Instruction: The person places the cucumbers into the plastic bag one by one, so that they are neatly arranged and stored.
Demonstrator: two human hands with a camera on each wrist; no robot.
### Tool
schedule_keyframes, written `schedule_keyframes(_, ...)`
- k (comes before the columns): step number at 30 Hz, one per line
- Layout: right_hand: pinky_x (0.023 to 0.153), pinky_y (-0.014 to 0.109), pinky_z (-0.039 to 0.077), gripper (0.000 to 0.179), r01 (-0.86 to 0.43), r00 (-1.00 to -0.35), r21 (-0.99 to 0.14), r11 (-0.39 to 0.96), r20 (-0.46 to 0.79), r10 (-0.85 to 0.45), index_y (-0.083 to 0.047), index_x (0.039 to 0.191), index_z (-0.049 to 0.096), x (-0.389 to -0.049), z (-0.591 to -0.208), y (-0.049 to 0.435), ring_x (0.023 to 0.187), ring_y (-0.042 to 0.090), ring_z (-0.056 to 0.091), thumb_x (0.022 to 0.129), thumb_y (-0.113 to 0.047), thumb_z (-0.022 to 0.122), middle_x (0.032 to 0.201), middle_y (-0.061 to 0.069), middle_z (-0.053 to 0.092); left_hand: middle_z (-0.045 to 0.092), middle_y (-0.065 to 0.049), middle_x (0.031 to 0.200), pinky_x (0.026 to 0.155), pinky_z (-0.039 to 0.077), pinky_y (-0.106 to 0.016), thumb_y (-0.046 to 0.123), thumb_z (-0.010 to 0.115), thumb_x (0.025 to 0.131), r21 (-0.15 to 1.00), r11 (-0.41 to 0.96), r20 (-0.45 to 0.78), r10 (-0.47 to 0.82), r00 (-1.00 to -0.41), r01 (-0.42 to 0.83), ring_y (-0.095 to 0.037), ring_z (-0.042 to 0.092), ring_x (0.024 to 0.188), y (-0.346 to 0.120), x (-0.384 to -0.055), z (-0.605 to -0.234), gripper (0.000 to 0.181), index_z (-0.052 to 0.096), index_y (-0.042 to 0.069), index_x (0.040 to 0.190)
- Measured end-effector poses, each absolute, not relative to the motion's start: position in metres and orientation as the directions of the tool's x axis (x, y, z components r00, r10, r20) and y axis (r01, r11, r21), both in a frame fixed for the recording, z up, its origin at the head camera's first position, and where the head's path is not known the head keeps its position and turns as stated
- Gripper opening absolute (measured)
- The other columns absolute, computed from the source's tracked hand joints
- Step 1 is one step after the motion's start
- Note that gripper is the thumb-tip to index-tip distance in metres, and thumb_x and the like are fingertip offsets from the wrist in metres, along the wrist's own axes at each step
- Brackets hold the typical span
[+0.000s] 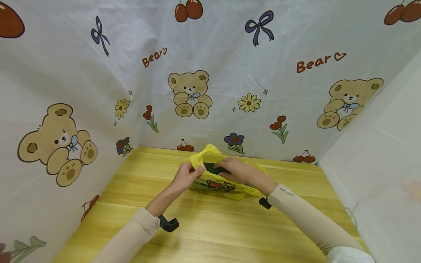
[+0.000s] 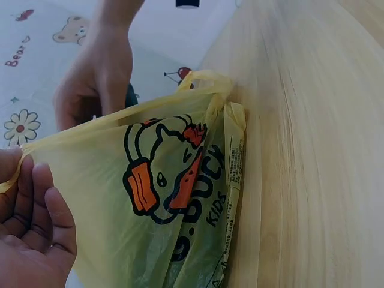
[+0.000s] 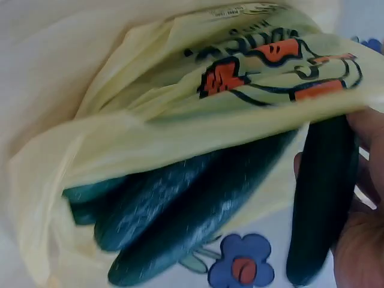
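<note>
A yellow plastic bag (image 1: 200, 185) with a printed cartoon duck lies on the table, its mouth held apart. At its left end my left hand (image 1: 185, 178) pinches the rim between thumb and fingers; the left wrist view shows the film (image 2: 102, 180) pulled taut from there. My right hand (image 1: 239, 171) reaches into the mouth. In the right wrist view it grips one dark green cucumber (image 3: 322, 204) along its side. Several more cucumbers (image 3: 186, 222) lie side by side in the bag, partly covered by the yellow film.
The wood-grain table (image 1: 210, 230) extends in front of the bag. A white sheet printed with bears and flowers (image 1: 223, 58) hangs close behind it and along the left side. Black curved pieces (image 1: 169, 223) sit at both wrists.
</note>
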State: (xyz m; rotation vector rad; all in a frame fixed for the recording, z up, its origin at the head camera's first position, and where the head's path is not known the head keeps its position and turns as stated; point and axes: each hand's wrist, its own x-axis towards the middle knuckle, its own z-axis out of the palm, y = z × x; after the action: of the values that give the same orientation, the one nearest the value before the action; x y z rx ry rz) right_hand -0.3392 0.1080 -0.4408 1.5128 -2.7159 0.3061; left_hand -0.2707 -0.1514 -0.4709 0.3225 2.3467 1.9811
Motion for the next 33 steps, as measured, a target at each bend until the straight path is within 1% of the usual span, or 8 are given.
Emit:
schedule_keyframes(5,0.095,0.041,0.062,0.026,-0.832,-0.549,-0.196,0.519,0.158,-0.821,-0.007,0.13,0.073,-0.346,-0.449,0.117,0.112,0.026,0.074,0.104,-0.011,0.072,0.124,0.009,0.076,0.067,-0.003,0.099,0.097,0.062,-0.051,0.03,0.067,0.109,0.98,0.159,0.082,0.208,-0.975,0.116,-0.032,0.069,0.1,-0.146,-0.27,-0.472,0.031,0.065,0.0,0.117)
schedule_keyframes(10,0.094,0.045,0.062,0.025,-0.828,-0.56,-0.23,0.512,0.264,-0.786,-0.005,0.126,0.075,-0.353,-0.437,0.137,0.112,0.029,0.074,0.101,-0.007,0.075,0.122,0.01,0.077,0.067,-0.006,0.097,0.085,0.059,-0.04,0.031,0.065,0.11,0.971,0.186,0.108,0.206,-0.972,0.148,-0.025,0.064,0.089,-0.147,-0.27,-0.469,0.031,0.066,0.0,0.116)
schedule_keyframes(14,0.097,0.049,0.061,0.024,-0.82,-0.571,-0.232,0.524,0.255,-0.781,-0.004,0.124,0.075,-0.352,-0.427,0.152,0.112,0.032,0.073,0.101,-0.008,0.075,0.121,0.012,0.077,0.065,-0.004,0.094,0.083,0.056,-0.041,0.03,0.064,0.111,0.97,0.188,0.115,0.205,-0.972,0.154,-0.022,0.061,0.085,-0.148,-0.27,-0.465,0.031,0.066,0.0,0.116)
schedule_keyframes(23,0.096,0.051,0.061,0.026,-0.747,-0.664,-0.233,0.623,0.198,-0.721,-0.002,0.127,0.073,-0.345,-0.433,0.185,0.111,0.033,0.073,0.103,-0.012,0.073,0.12,0.014,0.076,0.066,-0.005,0.099,0.091,0.06,-0.045,0.029,0.064,0.111,0.975,0.173,0.105,0.2,-0.974,0.14,-0.018,0.065,0.089,-0.149,-0.268,-0.469,0.031,0.065,0.0,0.118)
schedule_keyframes(26,0.101,0.058,0.058,0.04,-0.641,-0.766,-0.221,0.735,0.135,-0.628,0.002,0.138,0.065,-0.344,-0.442,0.202,0.118,0.04,0.071,0.105,-0.02,0.072,0.131,0.022,0.072,0.066,-0.003,0.1,0.092,0.06,-0.046,0.031,0.065,0.11,0.977,0.169,0.096,0.197,-0.976,0.13,-0.017,0.065,0.09,-0.15,-0.269,-0.471,0.032,0.065,0.0,0.119)
schedule_keyframes(29,0.103,0.062,0.056,0.062,-0.47,-0.874,-0.228,0.853,-0.012,-0.485,0.007,0.153,0.049,-0.346,-0.459,0.223,0.123,0.046,0.068,0.108,-0.033,0.068,0.143,0.03,0.065,0.066,-0.003,0.099,0.091,0.06,-0.045,0.031,0.065,0.11,0.978,0.171,0.089,0.191,-0.978,0.122,-0.016,0.065,0.088,-0.15,-0.27,-0.472,0.031,0.065,0.001,0.119)
schedule_keyframes(31,0.099,0.06,0.059,0.072,-0.357,-0.906,-0.284,0.89,-0.126,-0.404,0.01,0.157,0.04,-0.35,-0.476,0.236,0.119,0.046,0.07,0.11,-0.039,0.063,0.141,0.032,0.065,0.066,-0.002,0.098,0.09,0.06,-0.043,0.03,0.065,0.11,0.979,0.169,0.085,0.184,-0.979,0.117,-0.016,0.065,0.088,-0.149,-0.27,-0.473,0.03,0.066,0.002,0.118)
schedule_keyframes(33,0.092,0.055,0.063,0.078,-0.232,-0.908,-0.402,0.886,-0.237,-0.346,0.013,0.159,0.034,-0.352,-0.491,0.247,0.106,0.044,0.075,0.111,-0.042,0.06,0.126,0.032,0.072,0.066,-0.002,0.096,0.088,0.06,-0.041,0.03,0.066,0.11,0.98,0.164,0.083,0.18,-0.98,0.113,-0.016,0.064,0.086,-0.149,-0.27,-0.473,0.028,0.066,0.003,0.117)
